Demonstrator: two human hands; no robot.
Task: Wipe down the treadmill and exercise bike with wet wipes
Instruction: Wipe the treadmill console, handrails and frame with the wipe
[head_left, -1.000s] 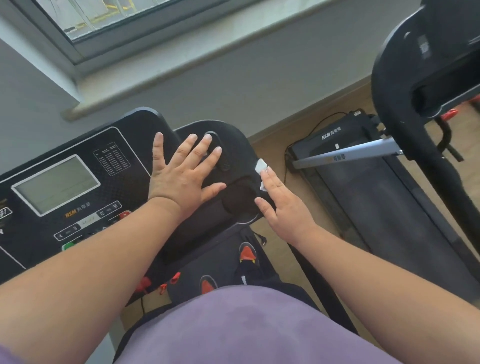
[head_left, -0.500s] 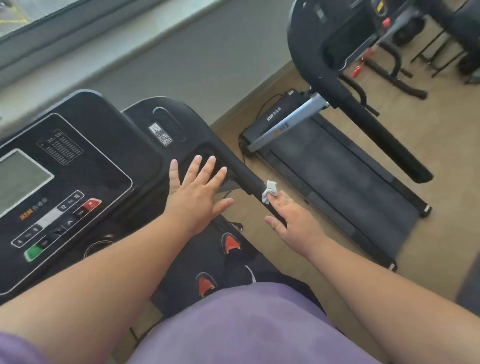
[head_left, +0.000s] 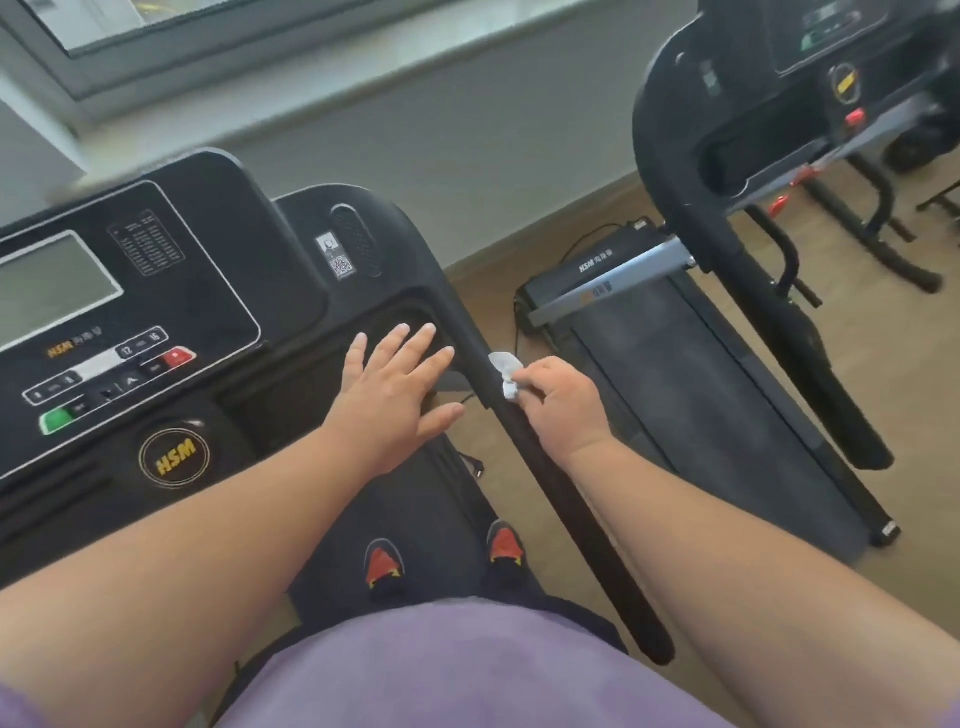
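Now onto the handrail
The right hand (head_left: 558, 410) had shifted from console edge to handrail (head_left: 540, 467), fingers curled, pinching the wet wipe (head_left: 505, 371); the left hand (head_left: 397, 392) stayed flat, fingers spread.

From my feed I see both forearms bare to the frame's edge, no sleeves, watch or rings showing. A purple top (head_left: 457, 670) fills the bottom. Below it are dark trousers (head_left: 587, 618) and dark shoes (head_left: 384, 566) with orange-red toe panels.
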